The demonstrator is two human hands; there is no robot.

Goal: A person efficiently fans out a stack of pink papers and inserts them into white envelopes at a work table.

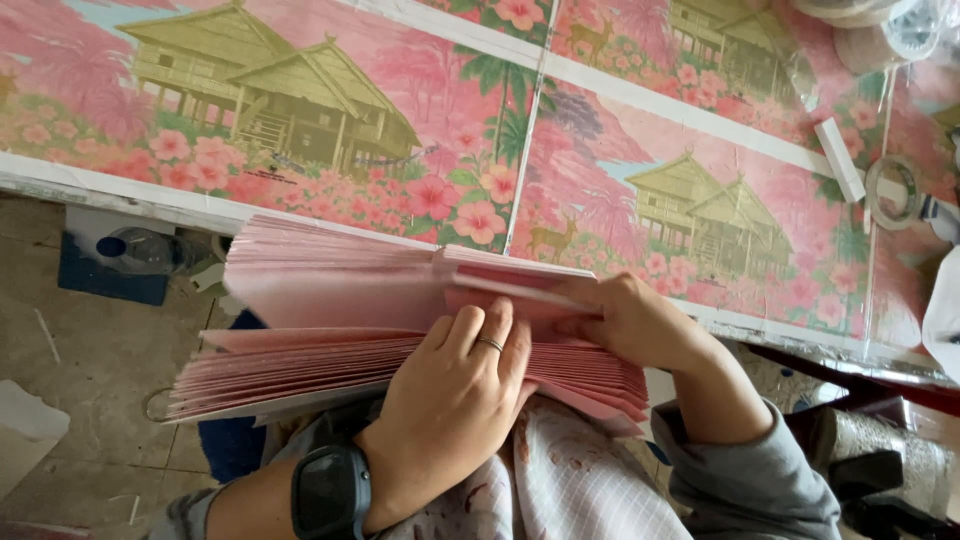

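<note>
While the stack of pink paper sheets (pixel 330 330) lies fanned across the person's lap at the centre of the view, both hands work on it. Its upper leaves are lifted and spread toward 12 o'clock, and its lower leaves fan out toward 9 o'clock, their edges stepped one over the next.

From 6 o'clock the left hand (pixel 455 400) lies palm-down on the lower leaves, fingers close together and pressed flat on the paper; a ring (pixel 490 344) sits on one finger and a dark wristwatch (pixel 331 490) wraps the wrist. At 3 o'clock of that hand, the right hand (pixel 630 320) is closed on the edge of the lifted pink leaves, fingers curled over and pinching them; its grey sleeve (pixel 745 470) runs off toward 5 o'clock.

Beneath the stack, at 6 o'clock, a checked cloth with reddish stains (pixel 570 480) covers the lap. Beyond the stack, toward 12 o'clock, stretches a table covered with a pink printed sheet of houses, flowers and deer (pixel 400 110). At 2 o'clock on it lie a roll of clear tape (pixel 895 190) and just beside it a small white box (pixel 838 158). At 9 o'clock, under the table edge, a plastic bottle (pixel 150 250) rests on the concrete floor (pixel 90 350).
</note>
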